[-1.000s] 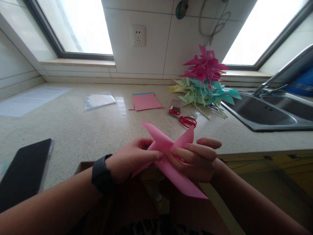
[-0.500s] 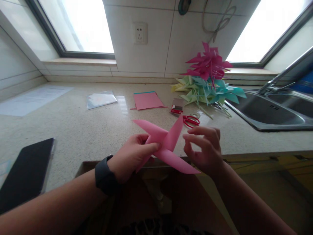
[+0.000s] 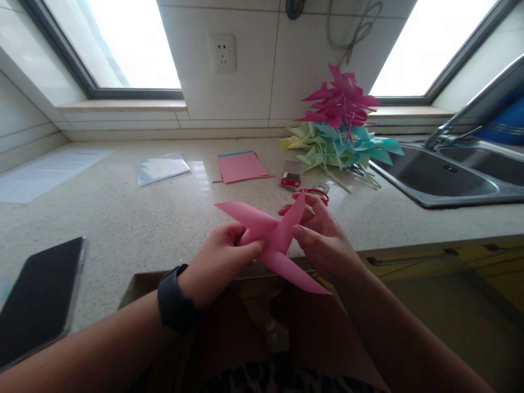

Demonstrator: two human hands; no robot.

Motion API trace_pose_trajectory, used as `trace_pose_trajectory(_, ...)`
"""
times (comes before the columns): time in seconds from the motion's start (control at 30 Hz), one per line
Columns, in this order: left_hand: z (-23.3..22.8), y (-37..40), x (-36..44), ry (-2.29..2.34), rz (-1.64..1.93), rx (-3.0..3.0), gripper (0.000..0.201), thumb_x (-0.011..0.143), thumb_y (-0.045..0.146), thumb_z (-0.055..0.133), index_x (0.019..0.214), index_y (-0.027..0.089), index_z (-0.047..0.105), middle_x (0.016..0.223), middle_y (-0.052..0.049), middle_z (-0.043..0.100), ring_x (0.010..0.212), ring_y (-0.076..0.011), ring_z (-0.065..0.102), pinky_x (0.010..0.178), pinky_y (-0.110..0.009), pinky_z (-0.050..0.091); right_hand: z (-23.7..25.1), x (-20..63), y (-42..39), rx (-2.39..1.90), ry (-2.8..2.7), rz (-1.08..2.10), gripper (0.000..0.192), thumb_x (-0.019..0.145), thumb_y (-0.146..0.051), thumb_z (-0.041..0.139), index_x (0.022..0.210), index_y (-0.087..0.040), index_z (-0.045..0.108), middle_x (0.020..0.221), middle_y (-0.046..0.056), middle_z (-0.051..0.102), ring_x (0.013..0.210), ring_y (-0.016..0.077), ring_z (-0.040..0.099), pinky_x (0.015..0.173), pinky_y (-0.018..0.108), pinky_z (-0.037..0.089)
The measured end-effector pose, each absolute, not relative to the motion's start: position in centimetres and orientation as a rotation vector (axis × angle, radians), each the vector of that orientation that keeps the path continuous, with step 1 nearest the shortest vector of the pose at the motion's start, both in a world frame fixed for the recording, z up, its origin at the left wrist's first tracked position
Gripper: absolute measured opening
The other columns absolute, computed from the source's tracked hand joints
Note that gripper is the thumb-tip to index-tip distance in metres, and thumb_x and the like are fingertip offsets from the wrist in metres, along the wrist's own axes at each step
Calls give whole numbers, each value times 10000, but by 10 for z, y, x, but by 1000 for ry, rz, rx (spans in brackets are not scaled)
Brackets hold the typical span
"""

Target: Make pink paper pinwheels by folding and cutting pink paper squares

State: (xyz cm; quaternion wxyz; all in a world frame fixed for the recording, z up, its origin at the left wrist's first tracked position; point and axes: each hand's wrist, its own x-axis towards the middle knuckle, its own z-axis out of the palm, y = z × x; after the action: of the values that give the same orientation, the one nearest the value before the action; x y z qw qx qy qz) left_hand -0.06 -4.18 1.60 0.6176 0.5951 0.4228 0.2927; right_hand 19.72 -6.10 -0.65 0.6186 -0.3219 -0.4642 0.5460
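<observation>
Head view, looking down at a speckled stone counter with a matte, grainy finish. Both hands meet just above its near edge. Left hand, dark band on the wrist, pinches the centre of a pink paper pinwheel between thumb and fingertips. Right hand grips the same centre from the other side, thumb pressed to the paper, fingers curled behind one blade. Pinwheel: smooth thin sheet, folded into long pointed blades (three clearly seen, crossing like an X), one tip raised toward the wall, one hanging past the counter edge.

Behind the right hand, red-handled scissors lie flat, partly hidden by the fingers. Beside them a small red and white box. Farther back, a flat stack of pink sheets with a teal edge showing, and a clear glossy plastic sleeve. Heap of finished pinwheels: magenta on top, teal and pale yellow below, thin sticks poking out. Steel sink at right, brushed metal. Black phone, glassy, at near left.
</observation>
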Motion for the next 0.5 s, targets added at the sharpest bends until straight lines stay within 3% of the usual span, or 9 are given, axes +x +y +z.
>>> trace_pose_trajectory(0.17,16,-42,0,968,666,1355,201,763,305,711,771,111,660,679,8,546,606,-104,430,544,-242,297,-10,191,-59,-671,-1053,1255,399,729,-275,859,1072,-271,657,982,5,673,838,143,605,723,235,508)
trace_pose_trajectory(0.3,15,-42,1,916,668,1296,237,759,305,725,871,98,695,797,-42,641,696,-140,515,618,-261,359,-12,187,-59,-669,-1016,1287,317,746,-274,851,1020,-262,691,947,-1,696,804,133,614,691,225,496)
trace_pose_trajectory(0.5,14,-44,1,880,704,1199,282,756,316,757,934,101,716,841,-50,673,723,-146,546,650,-261,384,-10,185,-60,-722,-983,1353,265,748,-315,849,965,-256,711,953,9,712,812,147,635,667,241,509)
